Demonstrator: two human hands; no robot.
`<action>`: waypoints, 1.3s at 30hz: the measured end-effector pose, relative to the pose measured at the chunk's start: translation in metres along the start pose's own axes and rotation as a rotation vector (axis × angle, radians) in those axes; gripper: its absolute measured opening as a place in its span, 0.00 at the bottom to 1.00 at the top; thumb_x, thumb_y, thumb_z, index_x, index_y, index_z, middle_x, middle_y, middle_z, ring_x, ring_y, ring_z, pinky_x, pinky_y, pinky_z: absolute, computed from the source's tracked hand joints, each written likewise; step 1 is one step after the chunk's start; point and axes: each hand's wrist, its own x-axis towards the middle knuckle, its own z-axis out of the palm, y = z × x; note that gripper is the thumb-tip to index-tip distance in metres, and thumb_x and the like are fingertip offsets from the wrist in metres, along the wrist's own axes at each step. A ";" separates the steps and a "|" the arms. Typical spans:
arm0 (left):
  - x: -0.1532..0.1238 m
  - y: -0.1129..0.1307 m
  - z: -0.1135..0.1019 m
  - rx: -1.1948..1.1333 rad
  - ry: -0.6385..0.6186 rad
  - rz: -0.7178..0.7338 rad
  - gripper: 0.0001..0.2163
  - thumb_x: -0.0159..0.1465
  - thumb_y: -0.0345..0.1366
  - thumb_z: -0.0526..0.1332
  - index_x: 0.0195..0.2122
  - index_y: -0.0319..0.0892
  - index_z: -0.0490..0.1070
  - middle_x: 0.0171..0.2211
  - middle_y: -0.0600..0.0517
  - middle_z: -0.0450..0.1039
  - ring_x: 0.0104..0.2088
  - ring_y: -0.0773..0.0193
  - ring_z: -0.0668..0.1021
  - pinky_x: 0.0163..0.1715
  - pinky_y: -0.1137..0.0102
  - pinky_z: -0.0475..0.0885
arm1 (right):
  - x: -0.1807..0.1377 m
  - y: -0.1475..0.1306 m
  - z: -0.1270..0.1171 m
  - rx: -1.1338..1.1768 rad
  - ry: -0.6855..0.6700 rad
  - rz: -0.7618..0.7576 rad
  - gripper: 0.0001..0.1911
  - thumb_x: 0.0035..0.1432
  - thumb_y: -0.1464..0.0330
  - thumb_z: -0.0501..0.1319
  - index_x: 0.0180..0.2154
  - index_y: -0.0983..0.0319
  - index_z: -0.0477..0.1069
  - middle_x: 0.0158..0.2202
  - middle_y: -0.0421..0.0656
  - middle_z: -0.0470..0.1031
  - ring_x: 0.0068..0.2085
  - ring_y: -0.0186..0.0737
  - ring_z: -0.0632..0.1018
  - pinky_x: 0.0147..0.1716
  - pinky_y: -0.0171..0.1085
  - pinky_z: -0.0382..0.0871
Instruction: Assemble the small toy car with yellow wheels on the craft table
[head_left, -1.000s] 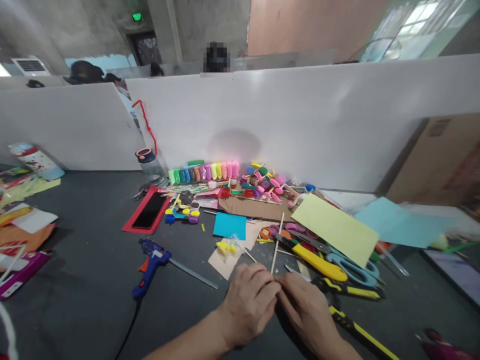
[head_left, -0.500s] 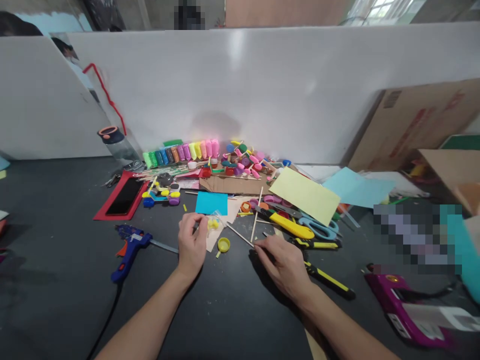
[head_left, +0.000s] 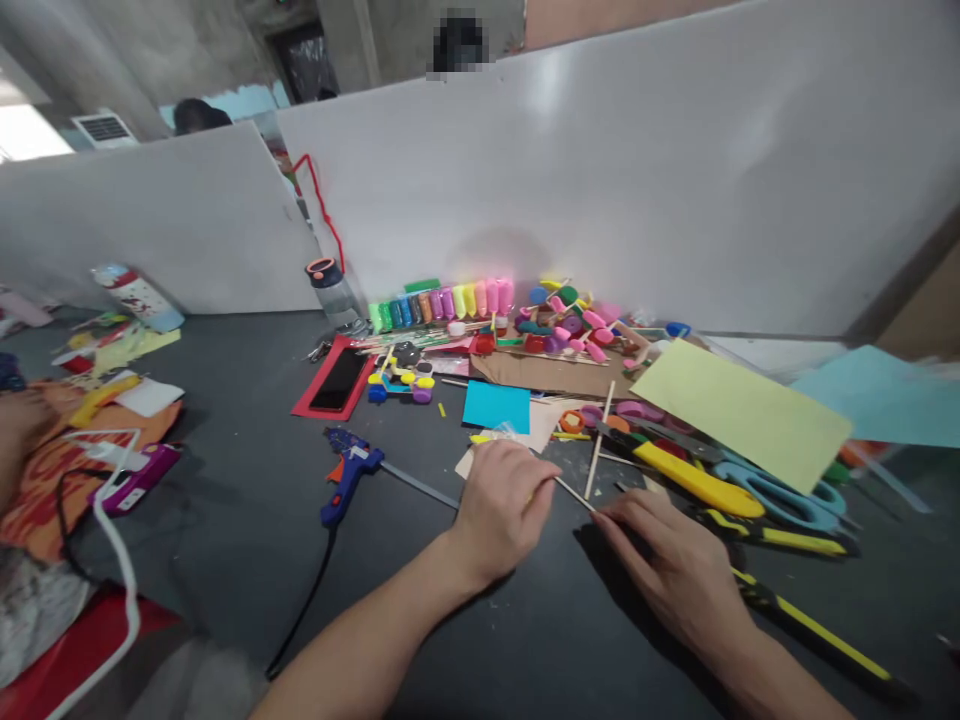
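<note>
My right hand [head_left: 664, 550] pinches the lower end of a thin wooden stick [head_left: 574, 495]. The stick's other end reaches the fingertips of my left hand [head_left: 506, 505], which is closed with its fingers pressed together. A bit of yellow shows between those fingers, but the back of the hand hides what it is. Just beyond my left hand are a blue paper square [head_left: 496, 406] and a clear plastic bag, partly covered. Another wooden stick [head_left: 600, 440] lies behind the held one. To the left rests a blue glue gun [head_left: 349, 480].
Yellow cutter [head_left: 701, 478], blue-handled scissors [head_left: 780, 495] and a black-yellow cutter [head_left: 817, 630] crowd the right. Phone [head_left: 341, 380], small wheeled model [head_left: 401, 382], clay packs [head_left: 442, 303] and a water bottle [head_left: 334, 290] stand further back. A white partition [head_left: 637, 170] closes the rear. Another person's hand [head_left: 22, 420] is far left.
The view has swung left, bringing another person's place into sight. My left hand has moved right, over where the small yellow cup-shaped piece lay, up to the stick's end. My right hand keeps the stick.
</note>
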 end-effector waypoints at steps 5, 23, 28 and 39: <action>0.001 0.026 -0.033 0.165 -0.329 0.040 0.08 0.68 0.37 0.57 0.44 0.40 0.71 0.36 0.48 0.76 0.38 0.56 0.76 0.39 0.62 0.70 | 0.000 0.001 0.003 -0.016 -0.004 -0.011 0.11 0.67 0.62 0.55 0.34 0.58 0.72 0.31 0.41 0.75 0.31 0.36 0.76 0.31 0.34 0.69; -0.009 -0.195 -0.168 0.676 -0.035 -0.834 0.22 0.61 0.45 0.57 0.51 0.35 0.69 0.50 0.34 0.73 0.53 0.42 0.74 0.51 0.53 0.67 | 0.000 0.008 0.013 -0.068 0.002 -0.023 0.12 0.67 0.60 0.55 0.38 0.57 0.74 0.33 0.42 0.78 0.32 0.40 0.79 0.32 0.37 0.71; 0.018 -0.221 -0.154 0.667 -0.105 -0.943 0.27 0.56 0.51 0.61 0.50 0.35 0.71 0.47 0.31 0.75 0.48 0.35 0.76 0.44 0.50 0.70 | 0.003 0.008 0.012 -0.074 0.042 -0.028 0.12 0.66 0.60 0.55 0.37 0.57 0.74 0.30 0.42 0.78 0.30 0.39 0.78 0.29 0.36 0.70; 0.021 -0.080 -0.121 0.349 0.147 0.034 0.12 0.63 0.33 0.60 0.48 0.46 0.69 0.45 0.45 0.75 0.50 0.51 0.75 0.54 0.52 0.69 | 0.004 -0.003 0.001 -0.043 0.033 0.091 0.09 0.67 0.67 0.55 0.37 0.60 0.73 0.28 0.42 0.74 0.30 0.37 0.75 0.31 0.35 0.68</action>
